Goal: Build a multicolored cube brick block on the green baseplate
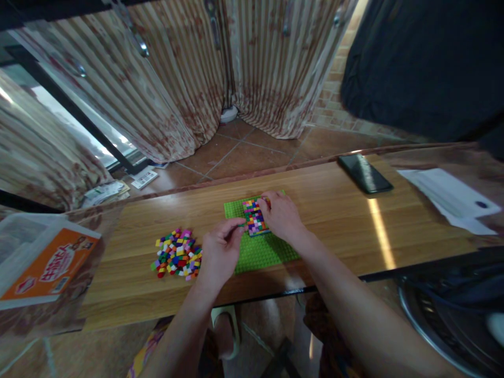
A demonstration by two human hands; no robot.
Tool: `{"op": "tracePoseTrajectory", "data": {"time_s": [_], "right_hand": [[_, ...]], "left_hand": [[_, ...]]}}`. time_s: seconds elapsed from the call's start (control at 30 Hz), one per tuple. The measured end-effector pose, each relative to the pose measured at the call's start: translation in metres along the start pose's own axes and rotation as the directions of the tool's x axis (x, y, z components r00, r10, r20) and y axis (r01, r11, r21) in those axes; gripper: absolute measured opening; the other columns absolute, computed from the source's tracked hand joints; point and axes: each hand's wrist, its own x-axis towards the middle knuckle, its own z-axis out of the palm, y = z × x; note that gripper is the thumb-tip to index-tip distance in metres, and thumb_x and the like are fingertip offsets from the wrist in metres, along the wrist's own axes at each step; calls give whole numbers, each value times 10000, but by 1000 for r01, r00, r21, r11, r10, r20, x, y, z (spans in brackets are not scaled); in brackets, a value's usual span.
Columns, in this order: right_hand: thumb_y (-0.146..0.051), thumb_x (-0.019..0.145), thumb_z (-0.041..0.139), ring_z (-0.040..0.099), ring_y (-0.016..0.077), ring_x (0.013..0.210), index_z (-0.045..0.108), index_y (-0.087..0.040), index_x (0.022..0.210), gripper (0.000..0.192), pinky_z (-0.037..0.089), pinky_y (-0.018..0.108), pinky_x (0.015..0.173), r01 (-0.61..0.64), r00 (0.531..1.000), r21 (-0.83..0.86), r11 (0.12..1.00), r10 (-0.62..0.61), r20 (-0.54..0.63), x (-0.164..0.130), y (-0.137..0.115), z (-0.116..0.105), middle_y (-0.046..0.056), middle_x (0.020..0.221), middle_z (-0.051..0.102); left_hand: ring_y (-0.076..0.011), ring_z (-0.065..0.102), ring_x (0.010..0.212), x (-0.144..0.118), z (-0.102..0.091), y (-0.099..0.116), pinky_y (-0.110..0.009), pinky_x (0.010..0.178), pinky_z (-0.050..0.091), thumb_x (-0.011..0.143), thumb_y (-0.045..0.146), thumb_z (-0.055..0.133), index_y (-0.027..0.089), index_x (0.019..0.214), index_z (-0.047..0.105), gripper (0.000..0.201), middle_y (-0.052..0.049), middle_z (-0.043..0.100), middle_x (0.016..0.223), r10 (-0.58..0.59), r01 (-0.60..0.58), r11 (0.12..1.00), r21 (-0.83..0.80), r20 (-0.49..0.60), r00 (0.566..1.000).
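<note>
Left hand (220, 251): thumb and forefinger brought nearly together in a pinch. Between the tips sits a dark green speck, probably a small green plastic brick (242, 226); too small to make out its shape. Right hand (282, 216): fingers loosely curled, thumb side resting on the upper right of a multicoloured rectangular block of tiny plastic bricks (254, 219). Undersides of these fingers hidden; cannot tell whether they grip a piece or merely steady the block.

Step in hand, as judged: placing or adjusting a single brick at the block's left edge. The move calls for studs lined up squarely, a short downward press by the left fingertips, and enough counter-hold from the right hand to prevent sliding.

Position: the block lies just to the right of the left fingertips, which are at its lower left edge; contact cannot be confirmed. The right hand covers part of its right side.

Beneath: a lime-green studded plastic baseplate (262, 257), its near portion bare. Left of the left hand, a loose heap of mixed-colour plastic bricks (179, 253). All on a wood-grain tabletop (334, 226). Farther right, a black flat phone (365, 174), then white paper sheets (451, 197). Far left, a translucent plastic box with an orange label (59, 265).
</note>
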Motion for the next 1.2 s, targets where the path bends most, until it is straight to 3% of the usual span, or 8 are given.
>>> {"op": "tracePoseTrajectory", "data": {"time_s": [0.2, 0.47, 0.77, 1.2], "right_hand": [[-327, 966, 385, 586, 245, 1006, 631, -152, 1086, 325, 396, 349, 917, -2, 1000, -15, 1000, 1, -15, 0, 1, 2, 124, 1048, 674], [-328, 965, 384, 588, 239, 994, 634, -160, 1060, 316, 397, 346, 909, -5, 1000, -11, 1000, 5, -3, 1, 1, 2, 119, 1040, 674], [-316, 963, 398, 582, 233, 1013, 623, -159, 1060, 291, 391, 340, 916, 4, 1000, -4, 1000, -4, 9, 1, 1, 1, 115, 1042, 675], [-320, 961, 396, 579, 248, 1024, 630, -147, 1086, 316, 391, 352, 933, 1, 1000, -1, 1000, -1, -6, 1, 2, 3, 119, 1059, 674]], "left_hand": [[-156, 670, 882, 0, 1, 9, -293, 824, 540, 880, 179, 534, 222, 929, 720, 197, -42, 720, 956, 172, -173, 964, 203, 23, 985], [-175, 657, 909, 0, 9, 13, -343, 878, 515, 843, 139, 591, 209, 1081, 639, 253, -26, 719, 923, 230, -245, 906, 344, 85, 969], [-191, 623, 901, 6, 12, 13, -350, 841, 500, 831, 92, 572, 204, 1074, 610, 270, -35, 700, 927, 337, -384, 835, 394, 184, 923], [-208, 553, 883, 12, 7, 18, -359, 834, 458, 853, 86, 509, 192, 900, 590, 141, -45, 650, 883, 362, -463, 771, 437, 297, 884]]}}
